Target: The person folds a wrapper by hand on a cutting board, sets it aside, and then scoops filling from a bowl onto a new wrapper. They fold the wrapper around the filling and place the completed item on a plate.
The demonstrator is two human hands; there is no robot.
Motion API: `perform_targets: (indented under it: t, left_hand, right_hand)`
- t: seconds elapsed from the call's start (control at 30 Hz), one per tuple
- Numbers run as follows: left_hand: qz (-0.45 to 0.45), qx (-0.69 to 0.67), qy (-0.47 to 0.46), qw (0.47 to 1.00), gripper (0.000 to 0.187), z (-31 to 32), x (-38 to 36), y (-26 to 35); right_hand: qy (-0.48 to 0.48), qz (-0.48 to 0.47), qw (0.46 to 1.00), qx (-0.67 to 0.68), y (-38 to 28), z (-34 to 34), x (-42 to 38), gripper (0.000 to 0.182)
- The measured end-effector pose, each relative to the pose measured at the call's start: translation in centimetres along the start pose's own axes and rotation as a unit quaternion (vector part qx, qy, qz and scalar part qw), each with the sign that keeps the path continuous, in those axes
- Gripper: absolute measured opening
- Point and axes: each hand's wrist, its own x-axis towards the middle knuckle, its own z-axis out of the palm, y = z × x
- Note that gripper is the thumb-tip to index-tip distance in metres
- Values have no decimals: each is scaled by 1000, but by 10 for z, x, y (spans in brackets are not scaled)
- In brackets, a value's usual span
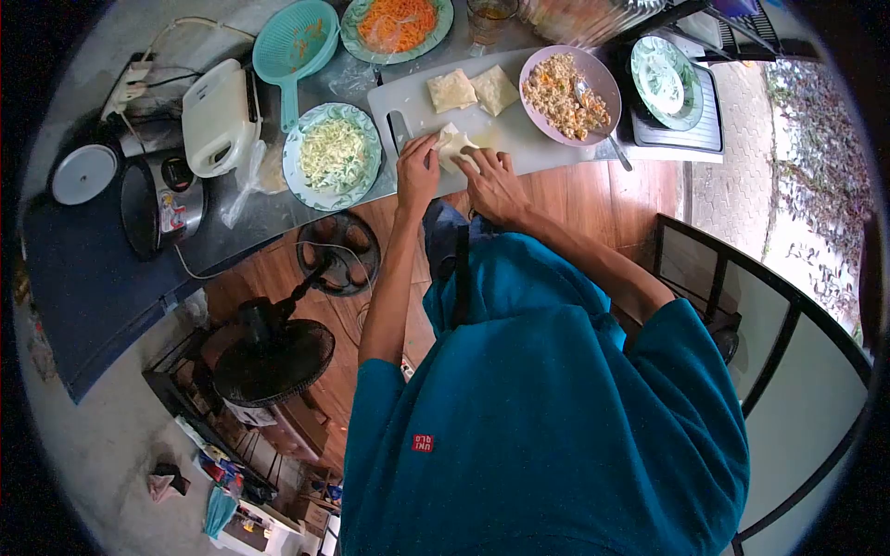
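Observation:
A pale, thin dough wrapper (452, 144), partly folded, lies at the front edge of the white cutting board (547, 159). My left hand (417, 174) pinches its left side. From the right, my right hand (497, 189) grips the wrapper's other side with bent fingers. Whether filling is inside is hidden by the folds and fingers. Just behind, two folded square parcels (451, 91) rest side by side on the board. A pink bowl (607, 76) of crumbly filling (559, 91) stands on the board's right part, with a spoon (582, 90) in it.
Left of the board is a plate of shredded cabbage (334, 156). Behind stand a plate of grated carrot (397, 23), a green colander (295, 42) and a glass (491, 20). A white sandwich maker (219, 119) sits left; a green-rimmed plate (667, 83) right. Fans (273, 361) stand below the counter.

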Motion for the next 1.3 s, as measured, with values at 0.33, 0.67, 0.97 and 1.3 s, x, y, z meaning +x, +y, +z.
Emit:
perform_targets:
  t: [0.33,0.67,0.97,1.3]
  left_hand:
    - [79,38,-39,995,26,-5,-1,-1]
    - [151,164,-93,970,39,-8,-16,3]
    - [120,250,-105,955,52,4,-35,8]
    - [73,286,-137,946,67,11,-56,22]
  right_hand:
    - [-31,-18,999,-37,3,17,-5,61]
    - [3,-21,999,28,12,15,-7,50]
    - [-35,-49,998,-8,12,16,-4,59]
    - [31,-10,998,56,14,-3,-9,44]
